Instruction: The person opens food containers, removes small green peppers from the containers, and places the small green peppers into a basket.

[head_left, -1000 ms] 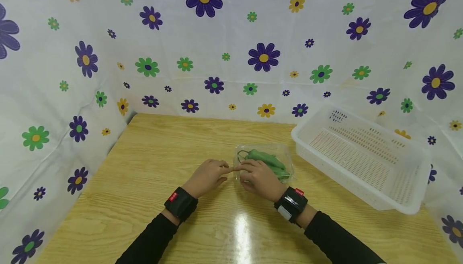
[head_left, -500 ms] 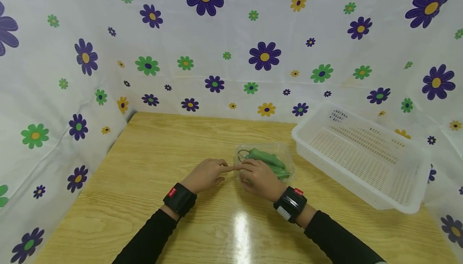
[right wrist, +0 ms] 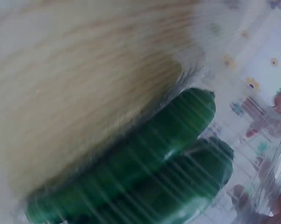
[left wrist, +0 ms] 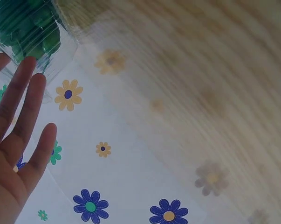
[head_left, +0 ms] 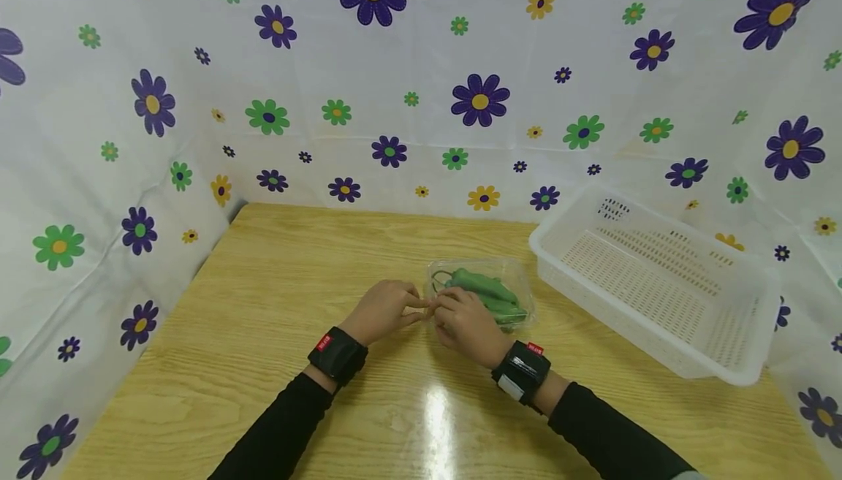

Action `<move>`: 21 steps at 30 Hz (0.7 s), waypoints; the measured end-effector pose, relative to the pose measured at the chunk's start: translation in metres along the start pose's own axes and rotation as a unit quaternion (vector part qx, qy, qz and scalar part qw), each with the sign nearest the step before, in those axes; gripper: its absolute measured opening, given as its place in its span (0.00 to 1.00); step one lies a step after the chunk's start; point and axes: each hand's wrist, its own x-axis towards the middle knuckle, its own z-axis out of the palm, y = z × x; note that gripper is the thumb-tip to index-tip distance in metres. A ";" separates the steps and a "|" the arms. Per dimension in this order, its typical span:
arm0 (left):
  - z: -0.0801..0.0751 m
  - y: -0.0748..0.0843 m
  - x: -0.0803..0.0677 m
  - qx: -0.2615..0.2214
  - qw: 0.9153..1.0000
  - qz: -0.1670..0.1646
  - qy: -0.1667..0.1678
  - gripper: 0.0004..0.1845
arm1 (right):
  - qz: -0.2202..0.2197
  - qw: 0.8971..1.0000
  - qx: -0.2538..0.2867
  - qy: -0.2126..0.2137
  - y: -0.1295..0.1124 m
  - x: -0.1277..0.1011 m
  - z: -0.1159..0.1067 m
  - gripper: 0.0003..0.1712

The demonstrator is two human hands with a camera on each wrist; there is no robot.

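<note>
On a wooden tabletop point(head_left: 296, 261), a clear box point(head_left: 514, 274) holds green peppers point(head_left: 488, 287), likely light and flimsy, best held by its rim; left hand point(head_left: 384, 312) and right hand point(head_left: 470, 328) meet there, grips unclear.

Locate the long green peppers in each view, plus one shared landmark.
Head: long green peppers just right of centre, inside the clear rectangular plastic container.
Left wrist: peppers in the top-left corner.
Right wrist: peppers large, diagonal, lower middle.
Shared landmark: white cloth printed with flowers.

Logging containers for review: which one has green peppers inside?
The clear box: green peppers show through its plastic. The white perforated basket, at the right, shows none.
</note>
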 end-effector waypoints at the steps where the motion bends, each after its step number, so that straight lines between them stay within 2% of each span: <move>1: 0.001 0.001 0.000 0.001 1.000 -0.003 0.001 0.15 | 0.009 1.000 0.005 -0.003 0.000 -0.001 0.001 0.08; 8: 0.002 0.007 -0.002 0.019 0.999 -0.018 0.019 0.25 | 0.057 0.998 0.032 -0.014 -0.001 -0.003 0.004 0.09; 18: -0.001 0.018 0.001 0.029 0.998 -0.055 0.008 0.27 | 0.090 0.993 0.068 -0.025 -0.001 -0.006 0.005 0.11; 21: -0.001 0.018 0.000 0.028 0.998 -0.059 0.006 0.27 | 0.083 0.993 0.077 -0.024 0.000 -0.006 0.005 0.11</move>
